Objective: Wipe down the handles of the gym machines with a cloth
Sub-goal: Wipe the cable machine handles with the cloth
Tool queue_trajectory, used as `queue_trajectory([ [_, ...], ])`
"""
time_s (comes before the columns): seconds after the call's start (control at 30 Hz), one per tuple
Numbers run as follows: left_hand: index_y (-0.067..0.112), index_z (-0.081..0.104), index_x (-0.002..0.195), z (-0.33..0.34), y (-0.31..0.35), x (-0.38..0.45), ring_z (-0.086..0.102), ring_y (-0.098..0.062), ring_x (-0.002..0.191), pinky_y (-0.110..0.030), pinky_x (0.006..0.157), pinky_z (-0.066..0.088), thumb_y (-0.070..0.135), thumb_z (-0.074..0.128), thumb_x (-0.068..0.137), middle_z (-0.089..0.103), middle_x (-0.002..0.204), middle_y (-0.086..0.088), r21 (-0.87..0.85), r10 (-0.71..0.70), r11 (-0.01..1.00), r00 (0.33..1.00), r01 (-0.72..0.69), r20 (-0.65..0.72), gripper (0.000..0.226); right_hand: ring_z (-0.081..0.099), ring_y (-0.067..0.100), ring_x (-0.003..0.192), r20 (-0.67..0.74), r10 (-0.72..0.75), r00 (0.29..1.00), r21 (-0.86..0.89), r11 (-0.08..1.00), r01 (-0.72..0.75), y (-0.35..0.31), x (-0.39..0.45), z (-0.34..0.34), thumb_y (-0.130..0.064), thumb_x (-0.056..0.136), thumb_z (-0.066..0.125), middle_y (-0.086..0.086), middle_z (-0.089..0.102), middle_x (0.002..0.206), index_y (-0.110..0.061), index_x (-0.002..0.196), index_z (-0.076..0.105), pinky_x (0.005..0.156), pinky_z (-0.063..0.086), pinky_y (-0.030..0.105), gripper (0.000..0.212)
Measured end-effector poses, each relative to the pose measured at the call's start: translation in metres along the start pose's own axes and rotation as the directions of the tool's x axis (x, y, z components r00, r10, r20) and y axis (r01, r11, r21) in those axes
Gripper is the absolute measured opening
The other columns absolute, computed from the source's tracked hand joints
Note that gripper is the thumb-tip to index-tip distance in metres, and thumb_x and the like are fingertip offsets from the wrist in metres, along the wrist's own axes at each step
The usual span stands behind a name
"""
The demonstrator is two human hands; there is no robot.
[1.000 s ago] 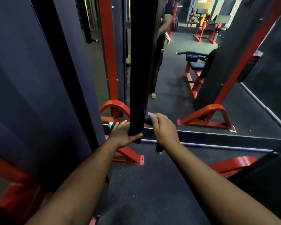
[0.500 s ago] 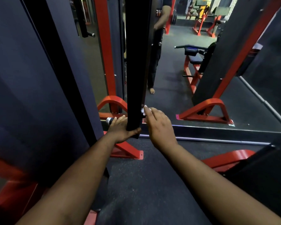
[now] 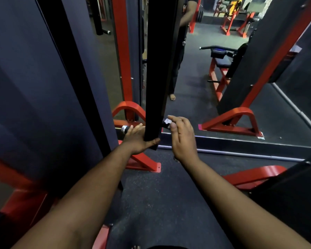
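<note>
No text, label or number is legible anywhere.

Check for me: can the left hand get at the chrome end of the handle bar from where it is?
Probably yes. The left hand already grips the handle bar just beside its chrome end, which sticks out bare to the left of the black upright, with nothing over it.

Dark rubber floor (image 3: 160,203) underfoot. Red frame foot (image 3: 144,164) bolted to it near centre; another red arched base (image 3: 235,121) at right, beside a slanted black panel (image 3: 255,56). Red bench machine (image 3: 221,69) farther back. A standing person's bare foot (image 3: 172,97) mid-floor. Red equipment (image 3: 230,24) by far edge.
</note>
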State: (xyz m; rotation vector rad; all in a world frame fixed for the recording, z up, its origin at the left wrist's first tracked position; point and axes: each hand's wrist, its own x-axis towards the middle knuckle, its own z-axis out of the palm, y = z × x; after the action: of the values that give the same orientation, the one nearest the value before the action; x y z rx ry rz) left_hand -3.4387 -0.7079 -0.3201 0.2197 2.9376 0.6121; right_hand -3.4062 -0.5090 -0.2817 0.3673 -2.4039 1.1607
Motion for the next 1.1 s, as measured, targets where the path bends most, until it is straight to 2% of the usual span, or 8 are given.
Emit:
queue_trajectory([
  [0.13,0.028,0.026,0.162,-0.003,0.002,-0.003,0.019,-0.019,0.156,-0.045,0.125,0.005,0.086,0.039,0.086,0.033,0.166,0.003,0.015,-0.004,1.0,1.0,0.004,0.003,0.096,0.053,0.018,0.122,-0.039,-0.049,0.998,-0.146,0.988,0.043,0.012,-0.013,0.005,-0.035,0.107,0.038,0.0,0.056,0.133,-0.023,0.145,0.052,0.101,0.043,0.04,0.042],
  [0.27,0.025,0.025,0.162,-0.005,0.006,-0.01,0.015,-0.019,0.157,-0.042,0.126,0.002,0.073,0.046,0.094,0.03,0.167,0.0,0.004,-0.014,1.0,1.0,0.014,-0.009,0.086,0.05,-0.004,0.127,-0.148,0.143,0.979,0.182,0.977,-0.115,0.032,-0.043,0.009,-0.031,0.11,0.034,-0.003,0.057,0.14,-0.02,0.145,0.051,0.109,0.041,0.029,0.041],
  [0.37,0.024,0.026,0.161,-0.005,0.005,-0.01,0.016,-0.019,0.157,-0.042,0.125,0.002,0.073,0.047,0.093,0.032,0.166,0.0,-0.003,-0.016,1.0,1.0,0.016,-0.011,0.086,0.052,0.012,0.13,0.0,0.327,0.945,0.313,0.897,-0.311,0.052,-0.072,0.019,-0.054,0.107,0.03,0.0,0.055,0.141,-0.029,0.147,0.041,0.111,0.042,0.042,0.049],
  [0.43,0.024,0.027,0.161,-0.004,0.005,-0.011,0.018,-0.02,0.156,-0.044,0.125,0.003,0.073,0.047,0.093,0.032,0.166,0.0,-0.002,-0.011,1.0,1.0,0.011,-0.017,0.086,0.052,0.011,0.129,0.111,0.369,0.923,0.365,0.848,-0.383,0.06,-0.081,0.02,-0.076,0.096,0.031,0.004,0.053,0.142,-0.027,0.147,0.038,0.111,0.042,0.031,0.071],
  [0.6,0.024,0.027,0.162,-0.004,0.005,-0.012,0.016,-0.019,0.156,-0.043,0.126,0.001,0.074,0.047,0.093,0.031,0.166,0.0,-0.015,-0.013,1.0,1.0,0.013,-0.005,0.087,0.062,0.007,0.063,0.122,0.41,0.904,0.51,0.755,-0.411,0.038,-0.04,0.002,-0.092,0.08,0.034,0.015,0.068,0.086,0.003,0.105,0.06,0.058,0.05,0.019,0.102],
  [0.9,0.024,0.029,0.161,-0.004,0.007,-0.014,0.022,-0.021,0.155,-0.044,0.126,0.005,0.073,0.048,0.093,0.036,0.164,-0.001,0.005,-0.02,1.0,1.0,0.02,-0.012,0.086,0.071,0.038,0.084,0.481,0.337,0.809,0.359,0.766,-0.533,0.041,0.003,-0.026,-0.087,0.08,0.003,0.022,0.071,0.08,0.001,0.09,0.067,0.094,0.054,0.048,0.109],
  [1.0,0.025,0.032,0.159,-0.003,0.004,-0.017,0.026,-0.023,0.152,-0.046,0.125,0.012,0.075,0.048,0.092,0.039,0.162,-0.002,0.011,-0.022,1.0,0.999,0.023,-0.023,0.085,0.073,0.019,0.074,0.485,0.478,0.732,0.392,0.63,-0.671,0.051,-0.012,-0.015,-0.086,0.087,0.005,0.009,0.073,0.071,-0.007,0.082,0.071,0.08,0.057,0.032,0.103],
  [1.1,0.026,0.036,0.157,-0.003,0.002,-0.021,0.033,-0.026,0.148,-0.048,0.121,0.021,0.077,0.047,0.09,0.043,0.158,-0.003,0.013,-0.014,1.0,0.999,0.015,-0.03,0.085,0.073,0.033,0.087,0.592,0.438,0.676,0.333,0.631,-0.7,0.053,-0.021,-0.012,-0.104,0.063,0.014,0.017,0.071,0.076,-0.007,0.081,0.073,0.082,0.052,0.039,0.115],
])
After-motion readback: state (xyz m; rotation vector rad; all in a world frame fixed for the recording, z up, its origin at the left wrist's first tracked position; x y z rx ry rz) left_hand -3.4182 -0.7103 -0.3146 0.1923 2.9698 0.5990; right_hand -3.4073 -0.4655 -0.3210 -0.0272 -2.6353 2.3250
